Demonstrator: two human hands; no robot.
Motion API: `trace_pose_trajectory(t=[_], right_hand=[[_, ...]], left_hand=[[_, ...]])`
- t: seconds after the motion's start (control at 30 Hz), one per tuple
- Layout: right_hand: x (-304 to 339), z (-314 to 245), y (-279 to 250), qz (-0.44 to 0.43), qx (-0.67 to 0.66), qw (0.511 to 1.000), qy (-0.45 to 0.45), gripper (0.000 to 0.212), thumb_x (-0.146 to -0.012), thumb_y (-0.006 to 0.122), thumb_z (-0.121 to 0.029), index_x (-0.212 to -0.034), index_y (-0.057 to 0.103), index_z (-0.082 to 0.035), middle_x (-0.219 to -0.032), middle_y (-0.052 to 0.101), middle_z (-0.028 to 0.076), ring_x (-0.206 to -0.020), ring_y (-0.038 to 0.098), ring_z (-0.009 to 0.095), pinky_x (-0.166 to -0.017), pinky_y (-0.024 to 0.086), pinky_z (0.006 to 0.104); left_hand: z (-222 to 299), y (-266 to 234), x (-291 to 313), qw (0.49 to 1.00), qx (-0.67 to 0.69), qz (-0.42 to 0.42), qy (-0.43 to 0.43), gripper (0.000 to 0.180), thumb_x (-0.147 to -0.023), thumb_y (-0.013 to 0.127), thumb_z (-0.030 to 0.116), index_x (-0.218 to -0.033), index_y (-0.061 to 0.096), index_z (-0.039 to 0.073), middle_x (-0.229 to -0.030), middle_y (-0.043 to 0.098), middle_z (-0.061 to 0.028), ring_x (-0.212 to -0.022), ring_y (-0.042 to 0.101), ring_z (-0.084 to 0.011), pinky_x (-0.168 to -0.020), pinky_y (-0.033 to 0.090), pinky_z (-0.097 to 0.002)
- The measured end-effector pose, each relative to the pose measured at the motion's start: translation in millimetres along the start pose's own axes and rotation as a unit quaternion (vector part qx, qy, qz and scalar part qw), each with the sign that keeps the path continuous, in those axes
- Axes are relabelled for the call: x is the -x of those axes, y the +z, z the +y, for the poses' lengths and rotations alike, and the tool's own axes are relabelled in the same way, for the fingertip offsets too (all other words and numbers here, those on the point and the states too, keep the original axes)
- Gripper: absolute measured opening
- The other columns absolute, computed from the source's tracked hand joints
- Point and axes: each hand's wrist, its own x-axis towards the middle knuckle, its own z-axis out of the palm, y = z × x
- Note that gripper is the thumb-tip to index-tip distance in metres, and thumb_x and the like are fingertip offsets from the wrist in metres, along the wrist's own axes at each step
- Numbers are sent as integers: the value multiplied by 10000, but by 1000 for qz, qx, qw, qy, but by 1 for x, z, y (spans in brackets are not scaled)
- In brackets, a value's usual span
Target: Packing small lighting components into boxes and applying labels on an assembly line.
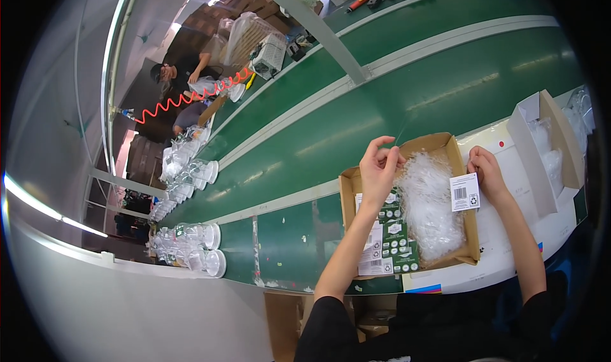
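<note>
The tray (471,238) sits at the near edge of the counter (280,247), cards (396,231) in its left side, strands (429,209) to their right, a tag (464,193) over its right rim. Right of it stands a box (531,161); vessels (197,236) lie leftward.

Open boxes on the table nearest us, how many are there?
2: a brown box left of the right hand, and a white box right of it. Others may be hidden.

Long green surface (293,149) runs off to the left, with clear, white-rimmed plastic pieces (191,238) bunched near its far end. A red coiled hose (196,96) stretches across back there — and past it there's a co-worker (184,64) in a dark cap. Also a white vented box (270,55) — plus an orange-handled tool (360,2) up top.
</note>
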Motion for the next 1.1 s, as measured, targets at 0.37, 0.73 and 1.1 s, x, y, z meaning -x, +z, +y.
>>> trace_pose_trajectory(t=[0.37,0.73,1.1], right_hand=[[0,0,-1,-7,12,1000,-8,90,-877,457,-151,-790,448,-129,-600,481,-19,-524,436,48,-455,304,193],[0,2,-2,-3,21,1000,-15,97,-876,465,-161,-784,450,-133,-597,481,-28,-509,416,39,-447,279,187],[2,1,0,-6,17,1000,-9,104,-881,469,-166,-785,450,-133,-605,483,-27,-520,423,38,-454,294,185]], left_hand=[[-4,-2,-1,1000,-1,-21,-2,126,-944,552,82,-1027,570,-12,-726,639,-39,-621,548,-50,-568,445,-186],[-3,-2,-2,999,1,-37,-10,119,-947,550,83,-1007,579,-15,-720,641,-39,-611,543,-51,-558,440,-193],[-3,-1,-1,999,2,-40,-14,115,-946,546,80,-1001,582,-15,-713,641,-40,-609,541,-49,-554,435,-189]])
